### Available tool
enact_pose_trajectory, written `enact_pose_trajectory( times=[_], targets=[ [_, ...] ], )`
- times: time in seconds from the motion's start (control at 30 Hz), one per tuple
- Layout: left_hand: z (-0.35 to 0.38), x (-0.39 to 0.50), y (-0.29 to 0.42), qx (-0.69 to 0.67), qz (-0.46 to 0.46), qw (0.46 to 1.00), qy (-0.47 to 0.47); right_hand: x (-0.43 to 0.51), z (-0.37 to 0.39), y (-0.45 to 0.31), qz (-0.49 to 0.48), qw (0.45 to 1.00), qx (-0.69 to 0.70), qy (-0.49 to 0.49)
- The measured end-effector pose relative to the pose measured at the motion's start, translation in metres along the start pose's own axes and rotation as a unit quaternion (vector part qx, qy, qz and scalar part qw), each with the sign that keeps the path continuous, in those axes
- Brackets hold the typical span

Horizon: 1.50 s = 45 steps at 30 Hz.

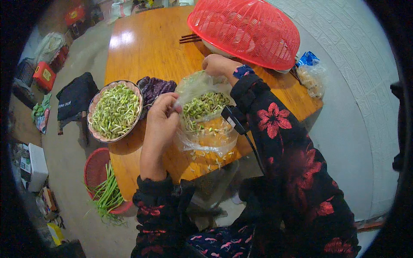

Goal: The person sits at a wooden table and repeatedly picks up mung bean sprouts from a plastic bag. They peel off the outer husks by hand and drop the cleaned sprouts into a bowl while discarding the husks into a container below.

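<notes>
A clear plastic bag (222, 145) with bean sprouts (206, 104) in it lies on the wooden table (145, 35). Its edge is pinched between the fingers of my left hand (163, 117), on the near left side. At the bag's far side, my right hand (219, 66) has its fingers closed on the plastic. Left of my left hand, a patterned bowl (140, 113) is heaped with more bean sprouts (113, 111). A dark purple crumpled thing (155, 88) lies between bowl and bag. Several loose sprout bits (217, 161) are scattered near the table's edge.
A red mesh food cover (248, 32) stands over dishes at the far right, with dark chopsticks (190, 38) beside it. A knotted plastic bag (311, 79) is at the right edge. Below the table's left side are a red basket with long green vegetables (109, 190) and a black-draped stool (77, 93).
</notes>
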State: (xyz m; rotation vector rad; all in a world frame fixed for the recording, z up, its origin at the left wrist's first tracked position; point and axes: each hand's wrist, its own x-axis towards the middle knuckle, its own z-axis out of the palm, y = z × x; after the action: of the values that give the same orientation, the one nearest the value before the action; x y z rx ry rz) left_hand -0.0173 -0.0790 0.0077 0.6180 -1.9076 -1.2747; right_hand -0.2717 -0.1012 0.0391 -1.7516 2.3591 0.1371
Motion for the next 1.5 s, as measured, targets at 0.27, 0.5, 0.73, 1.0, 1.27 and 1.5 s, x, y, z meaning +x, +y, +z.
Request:
enact_pose_trajectory(
  times=[0.27, 0.5, 0.73, 1.0, 1.27, 1.5],
  targets=[
    [0.009, 0.011, -0.025, 0.033, -0.138, 0.989, 0.046, -0.044, -0.004, 0.022, -0.097, 0.939, 0.225, 0.242],
    [0.008, 0.034, 0.01, -0.022, -0.018, 0.99, 0.138, -0.09, -0.042, 0.029, -0.133, 0.818, 0.404, 0.388],
    [0.0, 0.033, 0.011, 0.128, -0.011, 0.988, 0.082, -0.103, -0.041, 0.028, -0.165, 0.829, 0.357, 0.399],
    [-0.016, 0.041, 0.022, -0.052, -0.144, 0.988, 0.007, -0.101, -0.065, 0.019, -0.108, 0.842, 0.312, 0.427],
    [-0.036, -0.035, 0.07, -0.142, -0.052, 0.986, -0.075, -0.186, -0.01, 0.014, -0.257, 0.883, 0.392, 0.016],
    [-0.013, -0.008, -0.007, 0.093, -0.174, 0.977, -0.077, -0.141, 0.032, 0.041, -0.017, 0.971, 0.155, 0.181]
  ],
)
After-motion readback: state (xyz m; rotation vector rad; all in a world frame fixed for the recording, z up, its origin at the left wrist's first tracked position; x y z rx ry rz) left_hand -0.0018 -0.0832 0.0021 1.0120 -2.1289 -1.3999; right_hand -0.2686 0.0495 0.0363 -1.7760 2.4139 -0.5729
